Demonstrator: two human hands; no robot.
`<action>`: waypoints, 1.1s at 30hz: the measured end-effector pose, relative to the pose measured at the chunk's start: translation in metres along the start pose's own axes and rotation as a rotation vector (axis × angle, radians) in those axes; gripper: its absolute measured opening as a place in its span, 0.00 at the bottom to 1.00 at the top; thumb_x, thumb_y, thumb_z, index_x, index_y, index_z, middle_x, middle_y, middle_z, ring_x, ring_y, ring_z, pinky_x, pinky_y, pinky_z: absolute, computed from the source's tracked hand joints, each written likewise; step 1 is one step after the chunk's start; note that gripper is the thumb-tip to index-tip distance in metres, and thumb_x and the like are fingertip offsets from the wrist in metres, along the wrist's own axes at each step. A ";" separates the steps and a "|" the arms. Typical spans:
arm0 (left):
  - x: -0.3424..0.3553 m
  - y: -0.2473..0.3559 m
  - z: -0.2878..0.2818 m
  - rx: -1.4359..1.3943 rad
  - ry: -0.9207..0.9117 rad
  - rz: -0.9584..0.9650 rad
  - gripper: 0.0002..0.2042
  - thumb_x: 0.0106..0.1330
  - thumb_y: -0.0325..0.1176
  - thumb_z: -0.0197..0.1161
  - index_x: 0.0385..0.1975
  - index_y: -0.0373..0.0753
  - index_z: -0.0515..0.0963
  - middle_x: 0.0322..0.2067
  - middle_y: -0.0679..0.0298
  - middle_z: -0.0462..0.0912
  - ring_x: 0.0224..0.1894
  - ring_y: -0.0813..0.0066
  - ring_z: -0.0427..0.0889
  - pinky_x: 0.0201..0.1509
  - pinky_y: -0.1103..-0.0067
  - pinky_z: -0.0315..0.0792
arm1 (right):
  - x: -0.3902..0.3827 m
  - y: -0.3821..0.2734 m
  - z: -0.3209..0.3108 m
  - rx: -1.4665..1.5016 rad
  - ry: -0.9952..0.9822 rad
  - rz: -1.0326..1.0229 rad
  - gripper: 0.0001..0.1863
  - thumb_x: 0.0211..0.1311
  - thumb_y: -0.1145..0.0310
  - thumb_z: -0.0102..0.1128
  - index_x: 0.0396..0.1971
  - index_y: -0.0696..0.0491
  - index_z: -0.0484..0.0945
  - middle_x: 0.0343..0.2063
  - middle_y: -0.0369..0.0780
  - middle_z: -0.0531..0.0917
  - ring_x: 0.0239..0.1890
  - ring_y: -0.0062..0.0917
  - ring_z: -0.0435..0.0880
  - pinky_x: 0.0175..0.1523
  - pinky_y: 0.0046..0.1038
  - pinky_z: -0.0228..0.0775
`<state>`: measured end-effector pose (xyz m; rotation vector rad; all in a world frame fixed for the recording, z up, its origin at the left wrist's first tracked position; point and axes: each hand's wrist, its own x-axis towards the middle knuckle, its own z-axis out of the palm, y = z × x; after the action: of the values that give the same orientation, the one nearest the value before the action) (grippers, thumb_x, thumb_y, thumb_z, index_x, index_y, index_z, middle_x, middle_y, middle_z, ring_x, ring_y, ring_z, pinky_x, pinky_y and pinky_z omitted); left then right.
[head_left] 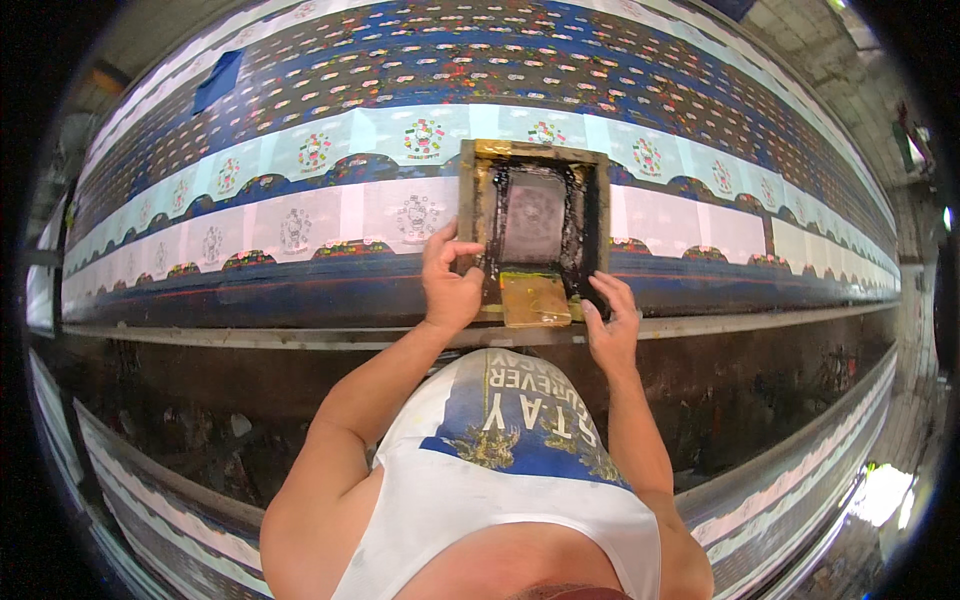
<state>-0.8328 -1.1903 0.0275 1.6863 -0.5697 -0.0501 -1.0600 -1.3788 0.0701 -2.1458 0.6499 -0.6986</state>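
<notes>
A wooden screen printing frame (601, 205), stained with dark ink, lies over the row of pale pink fabric pieces. Its mesh window (536, 222) shows a faint character design. My left hand (453, 287) is closed round the frame's left side, thumb and forefinger over the rim. At the near right corner, my right hand (613, 322) grips the frame, with fingers on its side and thumb at the near edge. Between my hands, a yellowish squeegee (536, 300) leans against the near end of the frame. Its lower edge is hidden in dark ink.
Pink pieces (295, 226) with outline prints lie left of the frame; plainer pink pieces (690, 228) lie right. Behind runs a row of light blue pieces (380, 130) with coloured prints. A rail (250, 338) edges the long table. A blue scrap (218, 82) lies far left.
</notes>
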 end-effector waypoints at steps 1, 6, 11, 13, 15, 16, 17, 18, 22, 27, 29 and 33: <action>-0.002 0.001 0.011 -0.017 0.002 -0.005 0.16 0.55 0.15 0.67 0.41 0.39 0.89 0.73 0.44 0.78 0.77 0.45 0.74 0.81 0.60 0.66 | 0.001 0.007 -0.008 -0.056 -0.006 -0.032 0.21 0.65 0.76 0.74 0.59 0.57 0.88 0.64 0.48 0.87 0.70 0.48 0.81 0.77 0.48 0.68; -0.008 0.005 0.042 -0.016 0.026 -0.005 0.16 0.54 0.15 0.68 0.41 0.39 0.89 0.72 0.44 0.79 0.75 0.45 0.76 0.80 0.60 0.67 | 0.003 0.011 -0.036 -0.218 -0.073 -0.239 0.21 0.65 0.76 0.72 0.58 0.54 0.88 0.64 0.48 0.85 0.73 0.52 0.77 0.78 0.52 0.68; -0.008 0.004 0.047 0.007 0.030 -0.042 0.15 0.54 0.16 0.69 0.40 0.40 0.89 0.72 0.45 0.80 0.73 0.45 0.76 0.80 0.60 0.67 | 0.012 -0.002 -0.034 -0.193 -0.302 -0.437 0.26 0.60 0.69 0.82 0.59 0.52 0.87 0.64 0.48 0.84 0.70 0.52 0.79 0.74 0.52 0.72; -0.009 0.003 0.049 -0.023 0.031 -0.075 0.14 0.54 0.16 0.69 0.39 0.39 0.90 0.72 0.45 0.80 0.75 0.46 0.76 0.80 0.61 0.66 | 0.018 -0.011 -0.028 -0.242 -0.356 -0.527 0.30 0.56 0.70 0.83 0.61 0.53 0.86 0.63 0.48 0.83 0.69 0.51 0.80 0.72 0.52 0.73; -0.009 0.002 0.050 -0.035 0.027 -0.099 0.14 0.54 0.16 0.69 0.39 0.39 0.90 0.71 0.45 0.81 0.76 0.47 0.76 0.81 0.61 0.66 | 0.025 -0.019 -0.022 -0.283 -0.433 -0.549 0.32 0.56 0.72 0.81 0.63 0.54 0.84 0.64 0.48 0.83 0.69 0.52 0.80 0.71 0.53 0.74; -0.008 0.002 0.049 -0.036 0.017 -0.103 0.14 0.54 0.16 0.70 0.39 0.39 0.90 0.72 0.45 0.81 0.77 0.48 0.75 0.81 0.62 0.65 | 0.032 -0.029 -0.021 -0.292 -0.449 -0.566 0.31 0.55 0.77 0.76 0.62 0.55 0.84 0.61 0.49 0.84 0.65 0.51 0.82 0.68 0.51 0.75; -0.009 0.001 0.047 -0.034 0.020 -0.115 0.14 0.54 0.16 0.71 0.39 0.39 0.90 0.72 0.45 0.81 0.77 0.47 0.75 0.81 0.61 0.65 | 0.035 -0.029 -0.017 -0.302 -0.468 -0.575 0.30 0.55 0.78 0.74 0.61 0.56 0.84 0.59 0.48 0.85 0.63 0.51 0.83 0.67 0.51 0.76; -0.009 0.001 0.051 -0.047 0.025 -0.127 0.14 0.54 0.17 0.71 0.39 0.39 0.90 0.72 0.45 0.81 0.76 0.47 0.76 0.81 0.61 0.65 | 0.041 -0.030 -0.018 -0.328 -0.490 -0.587 0.29 0.55 0.80 0.72 0.61 0.56 0.84 0.58 0.48 0.85 0.62 0.50 0.84 0.66 0.50 0.77; -0.008 0.003 0.054 -0.017 0.017 -0.128 0.12 0.54 0.17 0.72 0.38 0.39 0.90 0.73 0.45 0.80 0.76 0.46 0.76 0.81 0.60 0.66 | 0.074 -0.048 -0.036 -0.396 -0.630 -0.557 0.25 0.57 0.84 0.66 0.57 0.57 0.85 0.52 0.49 0.88 0.56 0.49 0.87 0.62 0.48 0.80; -0.008 0.003 0.052 0.026 0.002 -0.150 0.13 0.54 0.16 0.69 0.38 0.38 0.89 0.74 0.43 0.79 0.78 0.47 0.75 0.82 0.62 0.65 | 0.146 -0.053 -0.039 -0.377 -0.799 -0.434 0.24 0.58 0.86 0.62 0.55 0.55 0.87 0.49 0.50 0.89 0.56 0.51 0.87 0.60 0.48 0.81; -0.008 0.007 0.053 0.023 -0.019 -0.159 0.13 0.54 0.16 0.69 0.38 0.39 0.88 0.75 0.43 0.78 0.78 0.46 0.75 0.82 0.62 0.65 | 0.172 -0.044 -0.031 -0.402 -0.765 -0.441 0.24 0.59 0.87 0.60 0.55 0.55 0.87 0.48 0.49 0.89 0.56 0.51 0.87 0.59 0.47 0.81; -0.005 0.003 0.050 0.032 -0.049 -0.161 0.12 0.54 0.16 0.69 0.37 0.39 0.89 0.76 0.43 0.76 0.78 0.45 0.74 0.82 0.60 0.65 | 0.215 -0.031 -0.004 -0.377 -0.635 -0.394 0.26 0.58 0.88 0.58 0.55 0.55 0.88 0.48 0.49 0.89 0.55 0.50 0.88 0.61 0.45 0.80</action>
<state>-0.8558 -1.2347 0.0182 1.7637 -0.4722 -0.1995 -0.9017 -1.5013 0.1535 -2.6878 0.0089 -0.0498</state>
